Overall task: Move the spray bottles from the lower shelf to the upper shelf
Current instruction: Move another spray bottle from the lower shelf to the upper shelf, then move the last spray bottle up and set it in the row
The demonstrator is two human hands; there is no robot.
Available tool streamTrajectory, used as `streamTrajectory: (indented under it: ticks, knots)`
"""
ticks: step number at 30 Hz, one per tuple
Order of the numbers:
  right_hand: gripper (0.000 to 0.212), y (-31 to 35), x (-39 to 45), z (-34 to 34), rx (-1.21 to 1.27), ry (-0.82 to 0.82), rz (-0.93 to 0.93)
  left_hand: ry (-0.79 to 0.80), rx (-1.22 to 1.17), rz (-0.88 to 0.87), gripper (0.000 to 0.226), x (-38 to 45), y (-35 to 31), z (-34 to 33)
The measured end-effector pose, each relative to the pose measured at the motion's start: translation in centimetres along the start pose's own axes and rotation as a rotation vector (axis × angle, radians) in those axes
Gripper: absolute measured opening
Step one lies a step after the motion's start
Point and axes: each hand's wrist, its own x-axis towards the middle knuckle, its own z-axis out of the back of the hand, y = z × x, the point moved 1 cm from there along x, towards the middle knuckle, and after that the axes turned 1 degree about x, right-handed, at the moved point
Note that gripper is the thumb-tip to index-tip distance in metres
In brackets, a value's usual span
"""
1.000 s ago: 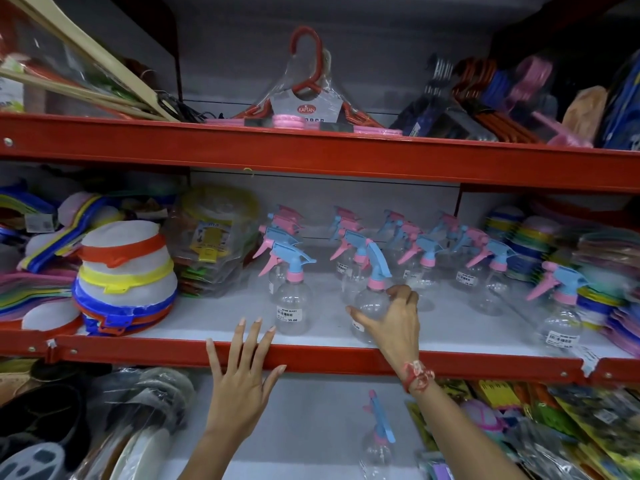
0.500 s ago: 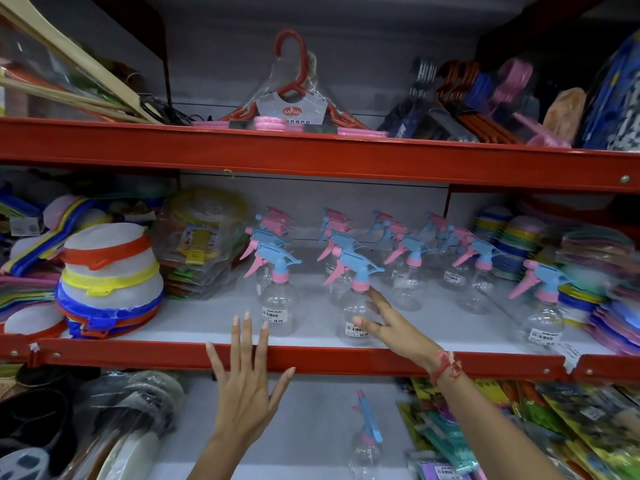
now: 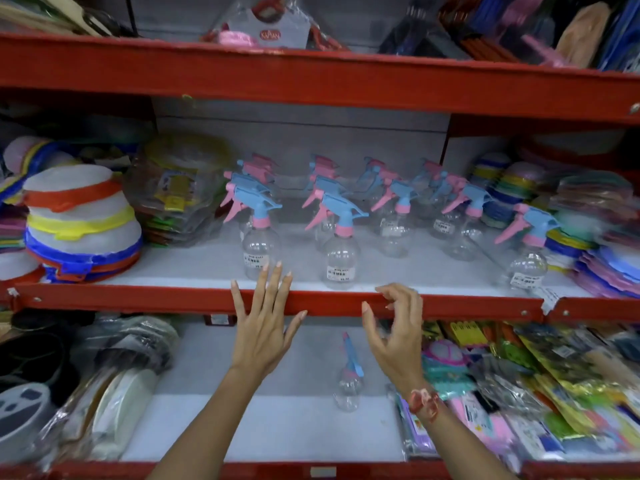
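Several clear spray bottles with blue and pink trigger heads stand on the white upper shelf (image 3: pixel 194 268); the nearest one (image 3: pixel 341 252) is close to the red front rail. One lone spray bottle (image 3: pixel 349 379) stands on the lower shelf (image 3: pixel 277 424), between my two forearms. My left hand (image 3: pixel 265 323) is flat and spread in front of the red rail, holding nothing. My right hand (image 3: pixel 396 336) hovers just below the rail, above and right of the lone bottle, fingers curled and apart, empty.
Stacked round lids with coloured rims (image 3: pixel 79 223) fill the upper shelf's left; coloured stacks (image 3: pixel 588 237) crowd its right. On the lower shelf, wrapped plates (image 3: pixel 114 393) sit left and packaged goods (image 3: pixel 519 393) right. A higher red shelf (image 3: pixel 311 77) carries hangers.
My right hand let go of the nearest bottle on the upper shelf and drew back down below the rail. My left hand rose slightly. The view tilted downward.
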Motion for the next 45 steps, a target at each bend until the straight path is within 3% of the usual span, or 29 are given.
streamTrajectory:
  ticks: [3,9,13,16,23,35,45]
  knots:
    - [0.042,-2.3,-4.1,0.2,-0.020,0.155,-0.067,0.003,0.010,0.004,0.070,0.0,0.1,-0.5]
    - [0.078,-7.7,-10.6,-0.5,-0.159,0.580,-0.427,-0.029,0.041,-0.006,0.071,0.5,0.6,-1.7]
    - [0.095,-10.0,-12.6,-2.6,-0.159,0.772,-0.644,-0.083,0.032,-0.020,0.071,0.8,0.8,-2.3]
    - [0.092,-10.8,-13.0,-4.6,-0.126,0.844,-0.703,-0.128,0.050,-0.024,0.071,0.8,0.8,-2.7]
    - [0.060,-11.6,-14.4,-6.6,-0.051,0.726,-0.749,-0.194,0.092,-0.033,0.073,0.9,0.9,-3.1]
    - [0.063,-6.1,-13.9,1.5,0.137,0.621,-0.618,-0.100,0.014,-0.018,0.070,0.8,0.6,-2.1]
    - [0.065,-1.1,-3.9,8.5,0.182,0.359,-0.351,-0.011,-0.019,0.014,0.069,0.4,0.1,-0.6]
